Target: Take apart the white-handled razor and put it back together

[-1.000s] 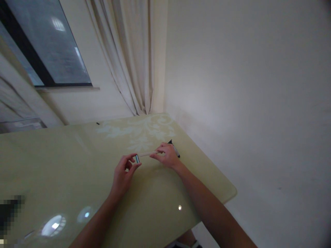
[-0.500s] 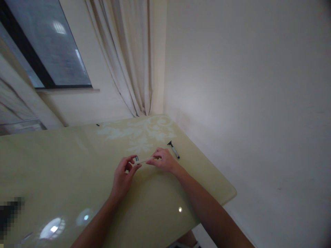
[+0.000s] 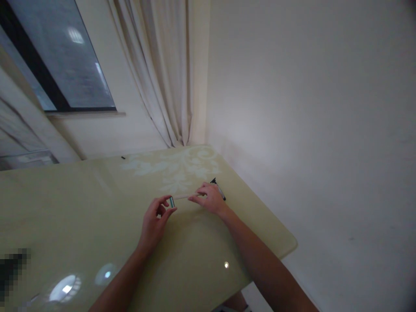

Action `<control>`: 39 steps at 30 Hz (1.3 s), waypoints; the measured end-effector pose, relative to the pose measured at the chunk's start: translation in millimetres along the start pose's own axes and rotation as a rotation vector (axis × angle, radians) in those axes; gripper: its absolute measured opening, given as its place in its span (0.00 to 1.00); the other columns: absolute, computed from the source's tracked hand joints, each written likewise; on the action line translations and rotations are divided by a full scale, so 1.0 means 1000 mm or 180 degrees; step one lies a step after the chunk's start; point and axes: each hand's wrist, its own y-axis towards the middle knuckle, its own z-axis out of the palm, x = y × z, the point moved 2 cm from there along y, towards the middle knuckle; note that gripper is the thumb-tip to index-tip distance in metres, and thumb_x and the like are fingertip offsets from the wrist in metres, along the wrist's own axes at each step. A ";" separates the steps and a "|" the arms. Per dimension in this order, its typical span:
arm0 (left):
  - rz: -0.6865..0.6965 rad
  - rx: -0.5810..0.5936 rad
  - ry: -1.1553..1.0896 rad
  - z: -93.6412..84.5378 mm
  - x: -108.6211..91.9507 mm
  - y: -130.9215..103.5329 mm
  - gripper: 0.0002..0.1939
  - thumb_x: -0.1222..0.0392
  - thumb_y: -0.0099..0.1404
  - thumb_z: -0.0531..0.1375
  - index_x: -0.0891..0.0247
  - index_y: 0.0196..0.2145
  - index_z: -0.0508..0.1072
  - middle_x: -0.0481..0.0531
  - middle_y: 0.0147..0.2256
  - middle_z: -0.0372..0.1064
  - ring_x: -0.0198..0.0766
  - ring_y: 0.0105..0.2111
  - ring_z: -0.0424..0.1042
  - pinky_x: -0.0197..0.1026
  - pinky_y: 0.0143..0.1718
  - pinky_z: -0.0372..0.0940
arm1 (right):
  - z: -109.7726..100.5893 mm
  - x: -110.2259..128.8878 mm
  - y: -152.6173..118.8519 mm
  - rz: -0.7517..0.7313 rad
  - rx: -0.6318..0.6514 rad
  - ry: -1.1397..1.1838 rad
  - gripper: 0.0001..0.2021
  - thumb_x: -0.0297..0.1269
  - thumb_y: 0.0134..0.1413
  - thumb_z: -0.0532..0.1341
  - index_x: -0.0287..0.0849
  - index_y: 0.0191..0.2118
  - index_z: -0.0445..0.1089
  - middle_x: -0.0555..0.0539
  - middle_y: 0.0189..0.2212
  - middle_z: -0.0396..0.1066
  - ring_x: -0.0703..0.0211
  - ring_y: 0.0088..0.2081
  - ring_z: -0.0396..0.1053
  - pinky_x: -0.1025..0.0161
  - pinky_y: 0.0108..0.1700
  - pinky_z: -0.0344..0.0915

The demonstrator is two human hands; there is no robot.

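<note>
Between the thumb and fingers of my left hand (image 3: 157, 219) is a small dark-edged cartridge (image 3: 172, 202) with a blue-green stripe, held upright above the table. My right hand (image 3: 209, 198) pinches a thin pale stick (image 3: 182, 198), which points left toward the top of the cartridge. Whether the stick's tip touches the cartridge cannot be made out. A razor handle (image 3: 221, 192), black and grey, lies on the table just behind my right hand, which partly covers it.
The glossy pale green table (image 3: 81, 208) has a leaf pattern and a rounded right corner. A tiny black piece (image 3: 123, 157) lies near its back edge. Beige curtains (image 3: 165, 73) hang behind, and a wall (image 3: 308, 108) runs along the right side.
My right hand has moved slightly right and up with the stick, now partly covering the razor handle. The stick has shifted off the cartridge's front. My left hand has hardly moved.
</note>
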 end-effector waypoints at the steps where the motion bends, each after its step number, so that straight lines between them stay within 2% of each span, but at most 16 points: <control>1: 0.0001 0.0001 -0.0005 0.000 0.001 0.000 0.21 0.46 0.61 0.66 0.58 0.48 0.76 0.47 0.35 0.66 0.33 0.25 0.64 0.36 0.26 0.63 | 0.000 0.000 0.000 -0.0049 0.0044 0.0052 0.22 0.59 0.56 0.68 0.42 0.31 0.81 0.51 0.27 0.68 0.63 0.30 0.64 0.64 0.36 0.55; 5: 0.0041 0.0010 -0.0028 0.000 0.002 0.000 0.20 0.47 0.61 0.66 0.58 0.49 0.76 0.46 0.34 0.66 0.32 0.25 0.64 0.36 0.27 0.64 | 0.004 0.002 -0.001 -0.0240 0.0289 0.0146 0.21 0.59 0.56 0.68 0.43 0.31 0.81 0.51 0.27 0.69 0.64 0.30 0.64 0.64 0.37 0.55; 10: 0.0077 -0.0008 -0.0029 0.000 -0.002 0.000 0.20 0.48 0.60 0.67 0.58 0.47 0.76 0.45 0.34 0.66 0.32 0.24 0.63 0.36 0.26 0.63 | -0.001 0.000 0.000 -0.0025 -0.0080 -0.0096 0.22 0.59 0.55 0.69 0.41 0.31 0.81 0.50 0.27 0.68 0.62 0.31 0.65 0.64 0.37 0.56; 15: 0.0082 -0.0005 -0.0044 0.000 -0.001 0.000 0.20 0.49 0.61 0.67 0.58 0.48 0.76 0.45 0.33 0.66 0.33 0.25 0.63 0.36 0.27 0.63 | 0.004 0.004 -0.001 -0.0245 0.0263 0.0185 0.22 0.60 0.54 0.68 0.43 0.31 0.81 0.52 0.27 0.68 0.64 0.30 0.65 0.64 0.37 0.55; 20: 0.0009 0.0022 -0.0052 0.000 0.000 0.000 0.21 0.47 0.60 0.67 0.58 0.48 0.76 0.46 0.34 0.66 0.32 0.24 0.63 0.36 0.25 0.62 | 0.002 -0.001 0.000 -0.0020 -0.0060 -0.0153 0.22 0.60 0.54 0.69 0.43 0.30 0.81 0.50 0.27 0.69 0.61 0.32 0.66 0.62 0.40 0.55; 25: -0.0003 0.0037 -0.0024 0.000 -0.002 0.000 0.21 0.46 0.60 0.67 0.58 0.48 0.76 0.46 0.33 0.66 0.33 0.25 0.64 0.36 0.27 0.64 | 0.005 0.004 -0.001 -0.0222 0.0180 0.0089 0.21 0.59 0.54 0.69 0.44 0.31 0.81 0.51 0.28 0.70 0.62 0.32 0.66 0.62 0.41 0.55; 30: 0.0011 0.0001 -0.0023 -0.001 0.002 0.000 0.21 0.46 0.60 0.66 0.58 0.48 0.76 0.46 0.34 0.66 0.33 0.25 0.64 0.37 0.27 0.64 | 0.000 -0.001 -0.001 0.0003 -0.0139 -0.0138 0.24 0.62 0.54 0.67 0.43 0.30 0.81 0.49 0.28 0.69 0.60 0.34 0.66 0.62 0.39 0.55; 35: 0.0054 0.0083 -0.0011 -0.001 0.003 -0.001 0.21 0.47 0.61 0.67 0.57 0.49 0.76 0.46 0.35 0.66 0.33 0.26 0.64 0.37 0.28 0.64 | 0.002 0.005 -0.002 -0.0234 0.0102 0.0141 0.21 0.59 0.54 0.69 0.44 0.32 0.81 0.50 0.29 0.70 0.62 0.33 0.66 0.63 0.39 0.56; 39: 0.0044 0.0061 -0.0005 -0.001 0.002 0.000 0.21 0.46 0.61 0.67 0.58 0.48 0.76 0.46 0.34 0.66 0.33 0.25 0.63 0.36 0.26 0.63 | 0.002 0.004 -0.001 -0.0040 0.0027 -0.0084 0.23 0.61 0.53 0.68 0.42 0.30 0.81 0.50 0.27 0.68 0.62 0.31 0.65 0.63 0.37 0.55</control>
